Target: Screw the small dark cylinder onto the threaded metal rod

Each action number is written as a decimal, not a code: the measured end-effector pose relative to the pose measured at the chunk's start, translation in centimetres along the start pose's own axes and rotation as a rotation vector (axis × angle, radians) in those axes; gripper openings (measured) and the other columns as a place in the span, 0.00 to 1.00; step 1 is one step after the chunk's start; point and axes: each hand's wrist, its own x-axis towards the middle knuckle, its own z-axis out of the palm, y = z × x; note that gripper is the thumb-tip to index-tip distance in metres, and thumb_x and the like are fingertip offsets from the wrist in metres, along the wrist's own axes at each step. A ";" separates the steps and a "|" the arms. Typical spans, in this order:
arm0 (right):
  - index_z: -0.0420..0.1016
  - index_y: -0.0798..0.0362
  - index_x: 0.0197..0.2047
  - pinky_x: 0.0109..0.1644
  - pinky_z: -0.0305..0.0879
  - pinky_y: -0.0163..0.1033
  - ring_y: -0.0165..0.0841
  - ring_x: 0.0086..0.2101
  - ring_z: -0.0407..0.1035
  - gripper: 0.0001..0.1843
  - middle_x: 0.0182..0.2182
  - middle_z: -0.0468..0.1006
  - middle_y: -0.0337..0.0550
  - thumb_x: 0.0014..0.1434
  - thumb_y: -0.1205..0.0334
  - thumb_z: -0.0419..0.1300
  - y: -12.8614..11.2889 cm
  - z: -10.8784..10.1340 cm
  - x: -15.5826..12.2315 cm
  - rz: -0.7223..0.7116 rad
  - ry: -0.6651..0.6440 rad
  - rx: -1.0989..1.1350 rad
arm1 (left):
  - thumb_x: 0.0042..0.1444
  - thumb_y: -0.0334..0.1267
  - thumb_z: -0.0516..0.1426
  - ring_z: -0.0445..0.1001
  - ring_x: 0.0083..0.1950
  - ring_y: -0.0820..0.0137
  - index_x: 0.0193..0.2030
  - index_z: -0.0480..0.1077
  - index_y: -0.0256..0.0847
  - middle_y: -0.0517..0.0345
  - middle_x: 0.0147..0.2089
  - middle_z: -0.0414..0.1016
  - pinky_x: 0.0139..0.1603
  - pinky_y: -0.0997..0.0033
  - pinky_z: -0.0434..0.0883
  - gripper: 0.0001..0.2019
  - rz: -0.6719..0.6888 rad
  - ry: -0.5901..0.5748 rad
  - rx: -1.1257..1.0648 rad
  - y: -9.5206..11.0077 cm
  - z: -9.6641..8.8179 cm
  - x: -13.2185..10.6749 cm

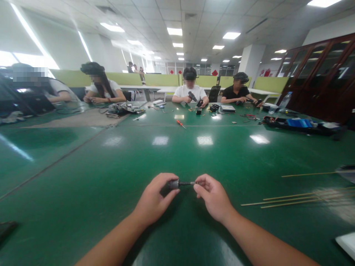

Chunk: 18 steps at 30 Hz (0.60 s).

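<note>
Just above the green table top (177, 155), my left hand (155, 199) grips a short grey cylinder (174, 184) between thumb and fingers. A thin dark shaft (185, 183) runs out of it to the right, lying level, with a lighter metal end. My right hand (213, 195) pinches that end between thumb and fingertips. Whatever small part may sit inside the right fingers is too hidden to name. The exact kind of the cylinder and shaft is unclear.
Several thin wooden sticks (288, 199) lie at the right. A red screwdriver (181, 124) rests farther off. A black tray (280, 123) with blue items stands at the far right. Across the table sit several people; one holds a power drill (192, 96).
</note>
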 end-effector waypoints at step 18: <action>0.68 0.54 0.29 0.23 0.58 0.33 0.28 0.18 0.64 0.25 0.20 0.72 0.38 0.59 0.38 0.56 0.0 -0.1 0.8 0.104 0.119 0.294 | 0.59 0.46 0.60 0.76 0.48 0.62 0.55 0.71 0.44 0.52 0.48 0.77 0.52 0.59 0.73 0.19 -0.191 0.033 -0.029 -0.3 -0.2 0.0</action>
